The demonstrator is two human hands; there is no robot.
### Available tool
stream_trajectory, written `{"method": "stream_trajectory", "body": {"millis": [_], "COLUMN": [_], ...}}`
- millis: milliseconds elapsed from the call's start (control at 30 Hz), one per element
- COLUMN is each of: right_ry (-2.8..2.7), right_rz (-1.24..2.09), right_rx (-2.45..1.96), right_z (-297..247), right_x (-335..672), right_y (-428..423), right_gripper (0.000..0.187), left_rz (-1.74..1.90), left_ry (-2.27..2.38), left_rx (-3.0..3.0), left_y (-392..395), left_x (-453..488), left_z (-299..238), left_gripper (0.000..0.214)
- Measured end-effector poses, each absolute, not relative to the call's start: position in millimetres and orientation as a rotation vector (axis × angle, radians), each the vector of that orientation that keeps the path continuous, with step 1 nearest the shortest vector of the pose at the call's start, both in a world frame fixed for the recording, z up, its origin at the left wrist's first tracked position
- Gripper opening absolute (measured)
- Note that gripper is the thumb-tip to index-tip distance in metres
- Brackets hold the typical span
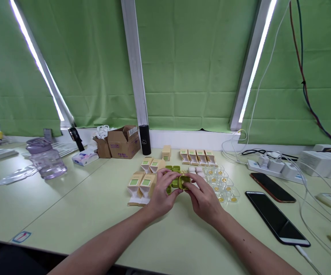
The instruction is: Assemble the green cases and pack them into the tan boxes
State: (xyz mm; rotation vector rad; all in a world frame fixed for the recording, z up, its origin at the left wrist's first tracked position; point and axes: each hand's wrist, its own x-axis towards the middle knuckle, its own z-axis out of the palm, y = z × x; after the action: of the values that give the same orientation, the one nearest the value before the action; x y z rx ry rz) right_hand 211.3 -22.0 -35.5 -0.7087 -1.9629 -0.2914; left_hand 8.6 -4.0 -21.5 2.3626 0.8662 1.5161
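Observation:
Both my hands meet at the middle of the pale green table [68, 198]. My left hand [162, 193] and my right hand [204, 198] are closed together on a small olive-green case [179, 181], fingers pinching its edges. More green cases [173, 168] lie just behind it. To the left stand small tan cartons [142, 185] with green labels, some open. A row of the same cartons [197, 156] stands behind. On the right, clear plastic trays [223, 187] hold small gold pieces.
Two dark phones [277, 219] [271, 187] lie at the right, one on a cable, with a power strip [271, 166] behind. A brown cardboard box [124, 143], a black cylinder [145, 139], a tissue pack [83, 157] and a clear purple jug [46, 158] stand at the back left.

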Motion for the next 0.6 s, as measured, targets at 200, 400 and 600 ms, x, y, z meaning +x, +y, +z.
{"method": "stream_trajectory", "body": {"millis": [200, 400, 600], "right_ry": [-1.960, -1.992, -1.969], "right_rz": [-0.315, -0.301, -0.303], "right_rx": [-0.702, -0.721, -0.717], "right_z": [-34.0, -31.3, -32.6], "right_x": [210.8, 209.4, 208.8], "right_y": [-22.5, -22.9, -22.8], "right_gripper": [0.036, 0.038, 0.035], "left_rz": [1.511, 1.531, 1.511], "left_ry": [0.870, 0.874, 0.878], "left_rx": [2.371, 2.387, 2.380], "left_y": [-4.9, -4.4, -5.4], "left_x": [9.1, 9.2, 8.8], "left_z": [-20.4, -21.1, -20.3], "left_gripper": [0.044, 0.044, 0.045]}}
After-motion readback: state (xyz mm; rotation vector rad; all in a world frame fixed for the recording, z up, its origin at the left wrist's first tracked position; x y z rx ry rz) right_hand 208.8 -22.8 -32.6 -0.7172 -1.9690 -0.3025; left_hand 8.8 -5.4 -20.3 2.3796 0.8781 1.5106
